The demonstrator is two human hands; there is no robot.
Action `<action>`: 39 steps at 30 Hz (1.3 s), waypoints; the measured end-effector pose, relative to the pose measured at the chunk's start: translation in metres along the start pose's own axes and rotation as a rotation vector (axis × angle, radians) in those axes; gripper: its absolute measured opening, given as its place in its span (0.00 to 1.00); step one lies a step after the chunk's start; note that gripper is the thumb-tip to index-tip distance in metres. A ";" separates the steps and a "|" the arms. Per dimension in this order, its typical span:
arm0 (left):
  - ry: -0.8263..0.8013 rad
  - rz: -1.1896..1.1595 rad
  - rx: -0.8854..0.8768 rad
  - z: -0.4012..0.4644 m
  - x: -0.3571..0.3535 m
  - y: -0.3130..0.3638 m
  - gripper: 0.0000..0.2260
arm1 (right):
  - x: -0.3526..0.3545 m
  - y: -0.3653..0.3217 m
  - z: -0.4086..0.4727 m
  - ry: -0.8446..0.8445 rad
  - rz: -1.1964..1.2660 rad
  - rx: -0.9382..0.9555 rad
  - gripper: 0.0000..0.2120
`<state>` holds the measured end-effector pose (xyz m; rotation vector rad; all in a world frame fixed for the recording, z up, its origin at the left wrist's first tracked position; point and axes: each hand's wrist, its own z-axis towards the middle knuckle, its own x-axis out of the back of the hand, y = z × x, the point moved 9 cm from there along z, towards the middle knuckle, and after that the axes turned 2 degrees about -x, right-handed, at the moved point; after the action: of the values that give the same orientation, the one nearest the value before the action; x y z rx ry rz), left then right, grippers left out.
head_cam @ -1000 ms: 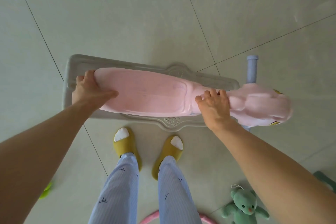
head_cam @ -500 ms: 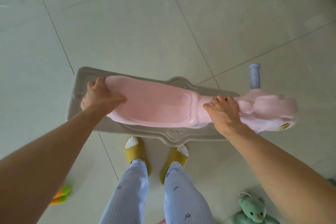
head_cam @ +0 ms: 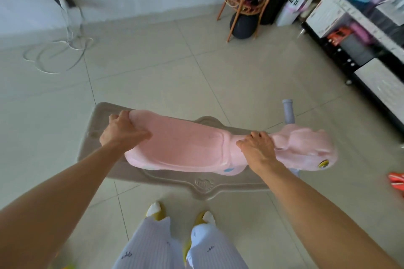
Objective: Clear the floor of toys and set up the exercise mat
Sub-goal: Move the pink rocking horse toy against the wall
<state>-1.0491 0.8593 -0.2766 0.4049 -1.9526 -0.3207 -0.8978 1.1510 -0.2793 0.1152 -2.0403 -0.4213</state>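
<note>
No legible text; embossed emblem on rocking toy base [head_cam: 203, 185] unreadable.

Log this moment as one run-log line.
left hand: grips rocking horse rear | right hand: grips its neck | cable: loose on floor ahead

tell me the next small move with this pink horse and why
Probably carry the horse toward the open floor by the wall: left hand grips its rear, right hand its neck, and shelves crowd the right side.
</note>
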 end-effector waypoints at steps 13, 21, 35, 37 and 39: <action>-0.017 -0.050 -0.008 -0.007 0.097 0.009 0.33 | 0.112 0.001 -0.007 0.027 -0.099 0.020 0.13; -0.025 -0.082 0.002 0.018 0.130 0.004 0.32 | 0.144 -0.013 0.025 0.006 -0.170 0.054 0.14; 0.004 -0.082 0.077 0.090 0.147 0.050 0.31 | 0.166 0.013 0.133 0.028 -0.174 0.155 0.14; 0.015 -0.087 0.111 0.103 0.141 0.063 0.32 | 0.167 0.026 0.161 0.040 -0.187 0.185 0.14; 0.017 -0.102 0.138 0.115 0.137 0.076 0.32 | 0.170 0.038 0.184 0.052 -0.201 0.212 0.14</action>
<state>-1.2166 0.8755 -0.1787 0.5960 -1.9468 -0.2477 -1.1367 1.1883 -0.2044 0.4588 -2.0250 -0.3208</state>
